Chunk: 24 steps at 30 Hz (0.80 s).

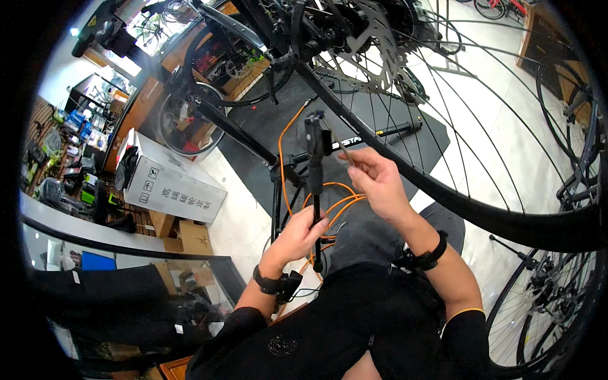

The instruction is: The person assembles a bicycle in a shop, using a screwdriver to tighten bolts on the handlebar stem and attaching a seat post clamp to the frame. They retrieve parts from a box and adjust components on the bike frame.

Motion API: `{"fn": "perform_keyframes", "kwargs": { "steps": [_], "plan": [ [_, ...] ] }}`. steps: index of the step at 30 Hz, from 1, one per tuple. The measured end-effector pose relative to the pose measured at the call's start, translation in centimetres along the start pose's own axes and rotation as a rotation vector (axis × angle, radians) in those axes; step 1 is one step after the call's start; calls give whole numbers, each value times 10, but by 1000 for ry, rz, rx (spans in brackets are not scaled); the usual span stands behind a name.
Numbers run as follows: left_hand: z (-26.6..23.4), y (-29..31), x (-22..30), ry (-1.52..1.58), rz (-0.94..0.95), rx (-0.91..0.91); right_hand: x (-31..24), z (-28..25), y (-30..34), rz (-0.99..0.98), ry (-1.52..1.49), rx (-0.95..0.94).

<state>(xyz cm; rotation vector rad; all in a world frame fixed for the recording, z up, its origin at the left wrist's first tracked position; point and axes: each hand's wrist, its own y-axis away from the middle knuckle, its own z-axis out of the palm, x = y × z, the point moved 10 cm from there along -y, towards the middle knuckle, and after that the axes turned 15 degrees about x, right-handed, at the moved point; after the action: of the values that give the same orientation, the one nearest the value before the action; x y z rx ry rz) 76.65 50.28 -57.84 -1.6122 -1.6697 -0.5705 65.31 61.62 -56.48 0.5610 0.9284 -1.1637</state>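
My left hand (295,237) is closed round the lower shaft of a black bar that looks like a bicycle kickstand (315,166). The bar stands nearly upright before me, with its thicker, bracket-like head at the top and a rounded foot below my fist. In a pinch of thumb and fingers, my right hand (380,187) holds a thin metal rod-like tool (345,151) slanting up toward that head. Whether the tool's tip touches the head I cannot tell. Above and to the right hangs a bicycle wheel (500,221) with a disc brake rotor (380,66).
A black repair stand (237,134) rises from a dark mat (253,174). An orange hose (281,149) loops down behind my hands. To the left are a white carton (174,183) and a glass-topped case (183,278). Another bicycle (538,297) stands at the right.
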Motion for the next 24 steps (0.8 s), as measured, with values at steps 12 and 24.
{"fn": "perform_keyframes", "kwargs": {
  "steps": [12, 24],
  "plan": [
    [-43, -36, 27, 60, 102, 166, -34, 9, -30, -241, -40, 303],
    [-45, -50, 33, 17, 181, 188, -46, 9, -35, -275, -52, 359]
  ]
}}
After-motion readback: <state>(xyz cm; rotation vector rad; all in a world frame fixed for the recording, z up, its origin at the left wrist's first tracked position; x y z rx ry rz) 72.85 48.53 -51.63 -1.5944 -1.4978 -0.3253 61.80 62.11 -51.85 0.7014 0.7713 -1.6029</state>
